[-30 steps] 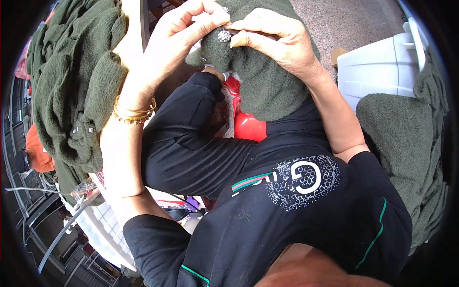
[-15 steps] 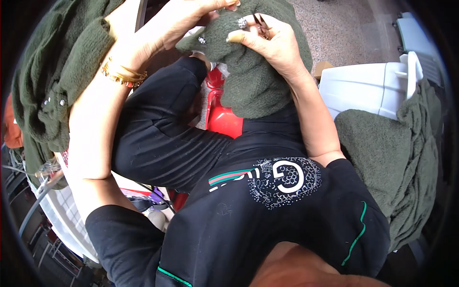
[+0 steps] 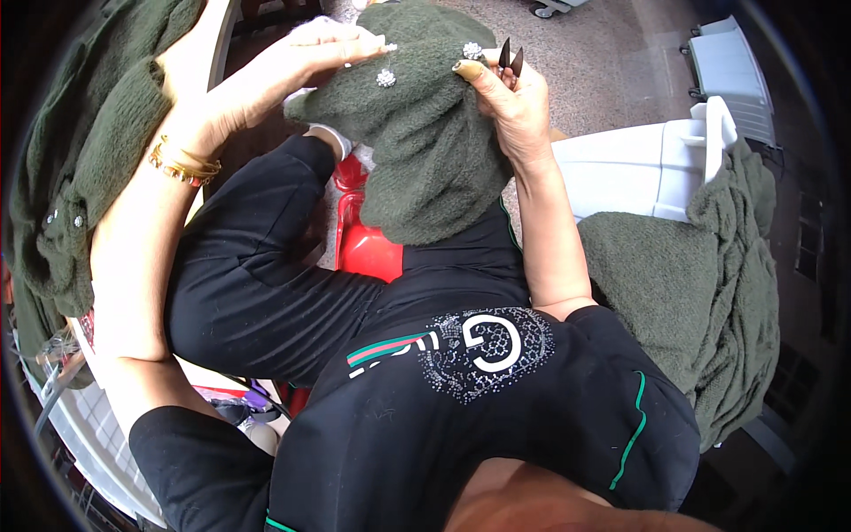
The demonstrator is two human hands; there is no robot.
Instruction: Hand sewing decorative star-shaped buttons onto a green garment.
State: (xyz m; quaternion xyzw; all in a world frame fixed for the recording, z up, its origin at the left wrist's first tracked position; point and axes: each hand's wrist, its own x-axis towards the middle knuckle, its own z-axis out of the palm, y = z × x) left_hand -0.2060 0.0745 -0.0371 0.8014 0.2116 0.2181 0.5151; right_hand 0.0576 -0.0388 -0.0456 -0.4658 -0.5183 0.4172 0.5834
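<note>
A dark green knit garment [image 3: 425, 168] drapes over my lap and is held up in front of me. Two sparkly, flower-shaped buttons show on it: one button [image 3: 385, 78] near the left side, another button [image 3: 472, 50] by my right thumb. My left hand [image 3: 306, 58] pinches the garment's upper left part, fingers partly behind the cloth. My right hand [image 3: 514, 102] grips the cloth's upper right edge with the thumb in front, wearing a yellowish cover on its tip. Small dark-bladed thread snips [image 3: 510, 60] are tucked in this same hand, blades pointing up and slightly apart.
More green knit pieces [image 3: 97, 115] are heaped at the left, some with sparkly buttons. A white plastic bin [image 3: 620, 173] stands at the right, with green knit cloth [image 3: 656, 284] hanging beside it. A red stool [image 3: 368, 253] shows between my legs. A wheeled grey-white container [image 3: 731, 75] stands farther right.
My view has shifted, so most things sit farther left. The cloth is spread wider between my hands. The snips' blades now stand out more clearly above my right hand.
</note>
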